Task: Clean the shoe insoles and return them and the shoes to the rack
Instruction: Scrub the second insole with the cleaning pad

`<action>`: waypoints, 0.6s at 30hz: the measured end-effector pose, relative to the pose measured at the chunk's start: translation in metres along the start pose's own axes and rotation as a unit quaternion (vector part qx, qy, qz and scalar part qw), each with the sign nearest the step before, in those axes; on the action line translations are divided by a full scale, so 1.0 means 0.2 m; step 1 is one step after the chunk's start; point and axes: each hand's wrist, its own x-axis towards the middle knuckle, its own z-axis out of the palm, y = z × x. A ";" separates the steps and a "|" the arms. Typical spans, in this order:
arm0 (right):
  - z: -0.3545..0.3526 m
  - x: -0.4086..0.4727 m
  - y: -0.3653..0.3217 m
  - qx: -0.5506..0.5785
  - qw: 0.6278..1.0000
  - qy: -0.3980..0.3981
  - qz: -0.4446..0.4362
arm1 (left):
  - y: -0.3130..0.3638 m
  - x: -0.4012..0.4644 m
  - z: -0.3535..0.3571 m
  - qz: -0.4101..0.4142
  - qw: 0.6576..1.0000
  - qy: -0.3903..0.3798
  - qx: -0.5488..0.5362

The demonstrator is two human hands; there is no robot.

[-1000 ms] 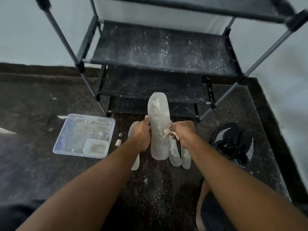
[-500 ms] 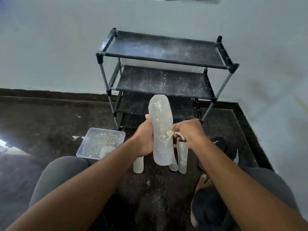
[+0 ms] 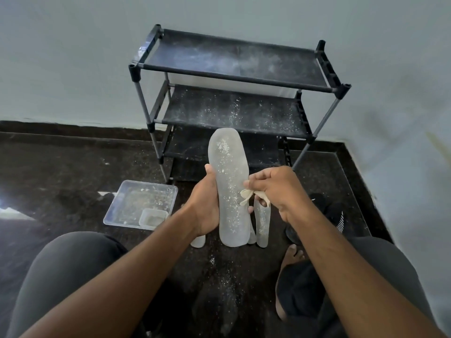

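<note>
Over the last second my head had come up and back, so the whole rack [image 3: 234, 76] stood in view against the wall with all its dusty shelves bare, where a moment earlier I had only seen the lower tiers; my hands had barely shifted. My left hand [image 3: 205, 206] gripped the insole [image 3: 229, 189] upright by its long edge, fingers curled round behind it, and my right hand [image 3: 275, 189] pinched a small scrap of pale cloth [image 3: 246, 197] against its speckled face. I judged the wiping was only midway, since white flecks clung along the whole length of it. Other insoles [image 3: 262, 223] lay on the dark floor just behind the held one (how many, I could not tell), and the black shoes [image 3: 329, 213] sat on the floor to my right, well off the rack, so the returning had not begun. To my left the clear plastic tray [image 3: 114, 211] lay on the floor, holding scattered crumbs of white residue and a smaller clear tub [image 3: 153, 218] in its near corner; what the tub held I could not make out.
</note>
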 end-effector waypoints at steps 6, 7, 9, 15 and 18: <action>-0.07 0.04 -0.02 0.032 0.999 -0.017 0.033 | -0.03 0.04 -0.05 -0.052 0.998 0.015 -0.008; -0.08 0.04 -0.02 0.042 0.998 -0.028 0.032 | -0.04 0.04 -0.06 -0.061 0.998 0.016 -0.007; -0.09 0.04 -0.01 0.041 0.998 -0.055 0.016 | -0.04 0.02 -0.06 -0.069 0.997 0.007 -0.011; -0.05 0.07 0.00 -0.238 0.952 0.044 -0.189 | -0.02 -0.03 0.06 -0.063 0.997 -0.042 -0.021; -0.02 0.09 0.01 -0.253 0.938 0.082 -0.223 | -0.04 -0.02 0.07 -0.074 0.996 -0.056 -0.011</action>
